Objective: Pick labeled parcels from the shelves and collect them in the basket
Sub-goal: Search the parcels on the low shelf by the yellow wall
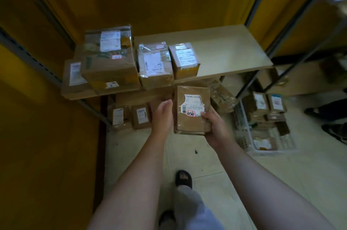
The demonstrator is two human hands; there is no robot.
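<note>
I hold a flat brown cardboard parcel (190, 120) with a white label and a red sticker, in front of the shelf. My right hand (214, 128) grips its lower right corner, thumb on top. My left hand (162, 115) lies flat against its left edge, fingers extended. Several labeled parcels (154, 64) stand on the left half of the middle shelf board (225, 51). A white wire basket (244, 135) sits on the floor to the right, with several parcels in it.
More small parcels (129, 117) lie on the floor under the shelf. Metal shelf uprights (262, 68) frame the bay, with yellow walls behind. Another person's dark shoes (336, 130) are at the far right. My own feet in dark slippers (184, 178) stand on the pale tiled floor.
</note>
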